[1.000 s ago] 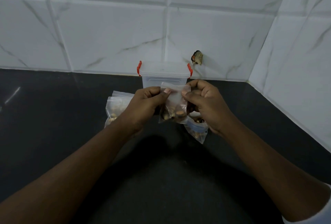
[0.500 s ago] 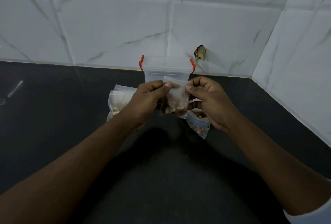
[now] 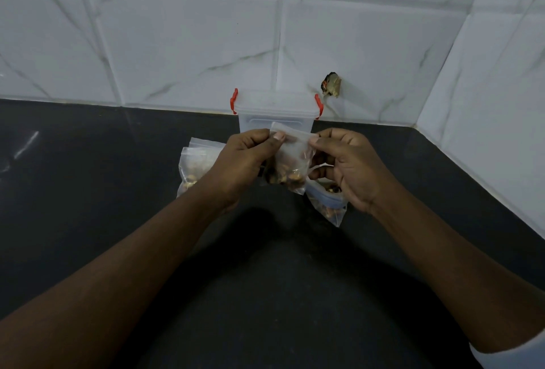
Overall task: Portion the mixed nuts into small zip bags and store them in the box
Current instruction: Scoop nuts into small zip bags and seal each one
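Observation:
A small clear zip bag [image 3: 290,166] with mixed nuts in its bottom hangs above the dark counter. My left hand [image 3: 244,162] pinches its top left edge and my right hand [image 3: 346,165] pinches its top right edge. Behind it stands a clear plastic box [image 3: 275,112] with red clips and its lid on, against the tiled wall. Filled zip bags [image 3: 196,166] lie on the counter to the left, partly hidden by my left hand. Another bag of nuts [image 3: 327,206] lies below my right hand.
The black counter [image 3: 88,191] runs into a corner of white marble-look tiles at the right. A small dark object [image 3: 331,88] sticks to the wall beside the box. Bare counter lies to the left and in front of my arms.
Both hands have kept their pinch on the bag's top edge and have shifted a little along it. The view has moved slightly.

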